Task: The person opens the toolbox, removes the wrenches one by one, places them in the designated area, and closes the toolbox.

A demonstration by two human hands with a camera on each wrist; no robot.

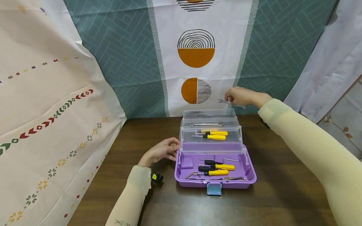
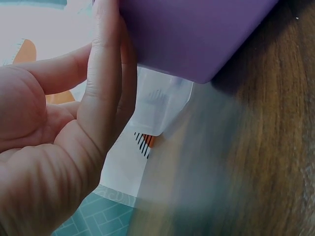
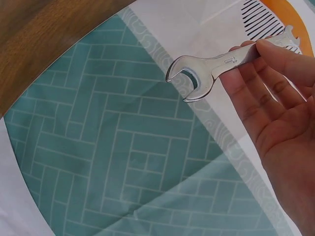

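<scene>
My right hand (image 1: 244,96) is raised behind the toolbox, pinching an open-end wrench (image 3: 216,66) between thumb and fingers. One wide jaw points out from the fingers, and the smaller end shows past the thumb. The purple toolbox (image 1: 181,184) stands with its clear stepped trays (image 1: 209,146) folded up and back. Along the box's left side, my left hand (image 1: 162,152) touches the wall with extended fingers; the left wrist view shows them flat against the purple plastic (image 2: 192,39). Another wrench (image 1: 205,124) and yellow-handled screwdrivers (image 1: 216,137) lie in the trays.
Inside the box bottom are screwdrivers with yellow handles (image 1: 218,172), black handles, hex keys (image 1: 231,160) and other small metal tools. A blue latch (image 1: 214,189) hangs at its front. The wooden table (image 1: 113,188) ends at a patterned cloth backdrop (image 1: 135,78).
</scene>
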